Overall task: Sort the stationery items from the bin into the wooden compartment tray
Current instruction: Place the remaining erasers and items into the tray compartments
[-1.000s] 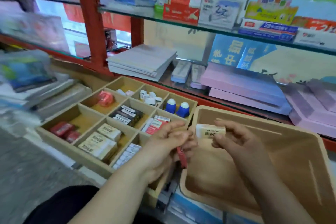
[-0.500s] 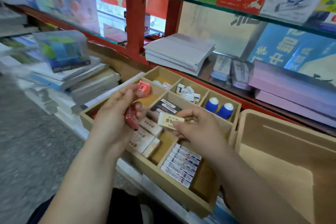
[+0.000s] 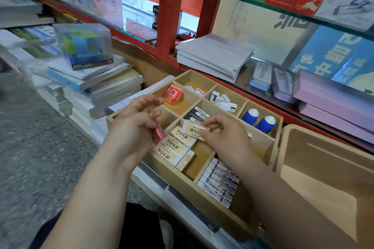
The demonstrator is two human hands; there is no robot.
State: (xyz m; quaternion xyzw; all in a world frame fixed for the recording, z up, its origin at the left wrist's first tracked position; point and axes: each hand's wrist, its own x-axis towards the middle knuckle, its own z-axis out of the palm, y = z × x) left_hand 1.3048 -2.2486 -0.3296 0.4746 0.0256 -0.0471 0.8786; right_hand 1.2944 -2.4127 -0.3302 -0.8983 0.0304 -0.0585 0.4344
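Wooden compartment tray (image 3: 194,193), head view: separate compartments hold 3 cream erasers (image 3: 174,147), a pink sharpener (image 3: 173,95) and 2 blue bottles (image 3: 259,120). Right hand (image 3: 224,135) pinches a 4th eraser (image 3: 194,130) just above those 3; left hand (image 3: 131,127) grips a red item (image 3: 157,133), possibly an eraser, over the tray.

1. In your left grip (image 3: 131,127), red item (image 3: 158,134): mostly hidden, one edge shows, kind not tellable.
2. In your right grip (image 3: 224,135), eraser (image 3: 193,129): right end covered by your fingers.
3. Your tray (image 3: 276,143): near-left cells hidden under your left grip. A red-and-white sliver (image 3: 249,134) behind your right grip is unidentifiable.
4. Your bin (image 3: 287,133): cut off by the right and bottom edges.
5. Left of you, book stacks (image 3: 91,85) and clear box (image 3: 85,46): blurred, print unreadable.
6. In the back cell, white bits (image 3: 222,100): too small to name.
7. In the front cell, packs (image 3: 218,182): print too small to read.
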